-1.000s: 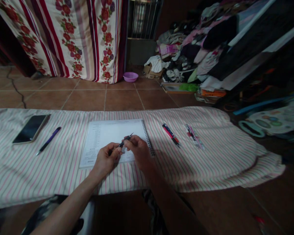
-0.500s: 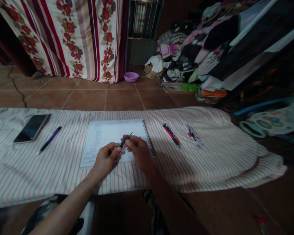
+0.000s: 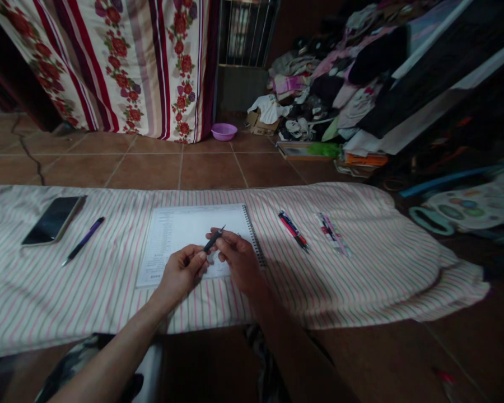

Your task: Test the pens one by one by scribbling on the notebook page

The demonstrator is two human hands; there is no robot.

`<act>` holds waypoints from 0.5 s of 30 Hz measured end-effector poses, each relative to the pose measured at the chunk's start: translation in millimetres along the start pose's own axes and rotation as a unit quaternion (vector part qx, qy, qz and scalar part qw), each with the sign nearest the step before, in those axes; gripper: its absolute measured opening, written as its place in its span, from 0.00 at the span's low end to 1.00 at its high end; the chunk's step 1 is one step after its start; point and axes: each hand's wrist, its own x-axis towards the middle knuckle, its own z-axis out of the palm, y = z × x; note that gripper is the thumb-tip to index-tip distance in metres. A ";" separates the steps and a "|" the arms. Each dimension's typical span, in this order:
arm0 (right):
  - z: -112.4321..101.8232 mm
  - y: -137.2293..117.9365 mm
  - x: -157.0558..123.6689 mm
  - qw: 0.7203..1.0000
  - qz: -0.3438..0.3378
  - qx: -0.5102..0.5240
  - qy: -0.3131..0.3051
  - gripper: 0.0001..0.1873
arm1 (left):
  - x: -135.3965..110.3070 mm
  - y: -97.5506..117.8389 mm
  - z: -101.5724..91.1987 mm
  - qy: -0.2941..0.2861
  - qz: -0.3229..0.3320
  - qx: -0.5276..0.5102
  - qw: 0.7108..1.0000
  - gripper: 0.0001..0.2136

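Both my hands meet over a spiral notebook (image 3: pixel 180 229) that lies open on a pink-striped cloth (image 3: pixel 353 280). My left hand (image 3: pixel 180 272) and my right hand (image 3: pixel 237 256) are each closed on a dark pen (image 3: pixel 214 239), which slants up to the right with its tip over the page. The left fingers pinch its lower end, the right fingers hold its upper part. A small pale piece shows between the two hands; I cannot make out what it is.
A phone (image 3: pixel 52 219) and a purple pen (image 3: pixel 84 240) lie on the cloth at the left. Red and blue pens (image 3: pixel 293 229) and a pale pen (image 3: pixel 331 234) lie to the right. Beyond are tiled floor, a pink bowl (image 3: pixel 224 131), a floral curtain (image 3: pixel 121 61) and piled clothes (image 3: pixel 319 84).
The pen has tilted a little more upright between my fingers and the right hand has shifted slightly. Nothing else has moved.
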 end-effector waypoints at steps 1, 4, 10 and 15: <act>-0.5 -0.6 0.1 1.000 -0.002 -0.003 0.001 0.14 | 0.0 0.4 0.1 0.000 -0.002 0.001 1.000 0.15; -0.6 -0.2 1.2 0.999 -0.013 -0.026 0.026 0.09 | 0.4 -0.6 0.3 0.004 -0.002 0.008 1.000 0.15; 1.7 4.4 2.7 0.995 -0.024 -0.077 0.062 0.07 | 0.6 -4.0 -0.3 0.013 0.000 0.009 1.000 0.15; -1.2 1.6 0.7 0.999 -0.012 -0.032 0.019 0.12 | -0.3 -0.1 -0.6 0.002 -0.006 0.010 1.000 0.16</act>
